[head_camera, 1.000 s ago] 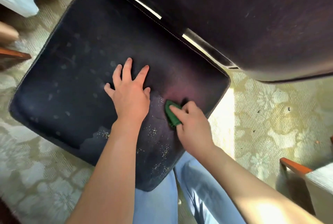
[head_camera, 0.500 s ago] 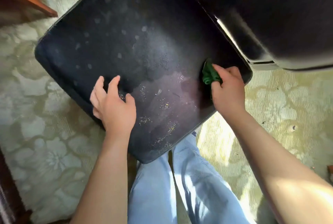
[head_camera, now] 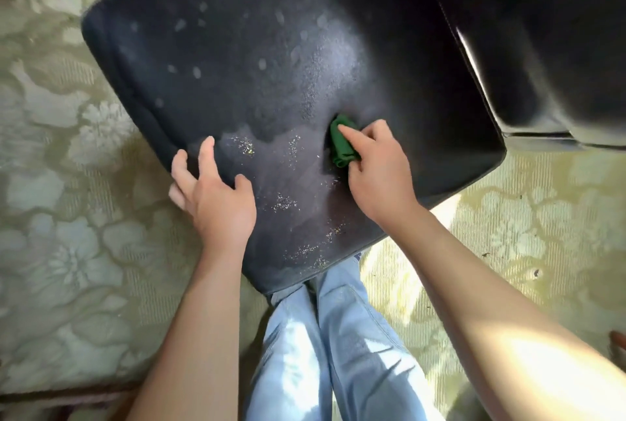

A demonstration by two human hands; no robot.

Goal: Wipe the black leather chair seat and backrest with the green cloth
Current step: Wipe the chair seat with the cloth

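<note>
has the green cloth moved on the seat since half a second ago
Yes. The green cloth, under the right hand, has slid away from the seat's right edge near the backrest, toward the middle of the seat.

- The right hand [head_camera: 376,170] holds a bunched green cloth [head_camera: 342,143] pressed on the black seat [head_camera: 271,58], forefinger laid across it.
- The left hand [head_camera: 216,193] rests at the seat's near left edge, fingers spread.
- Pale smudges and glinting specks dot the seat.
- The backrest [head_camera: 548,38] fills the upper right.
- Light jeans [head_camera: 325,349] stand below, on a floral carpet [head_camera: 67,234].
</note>
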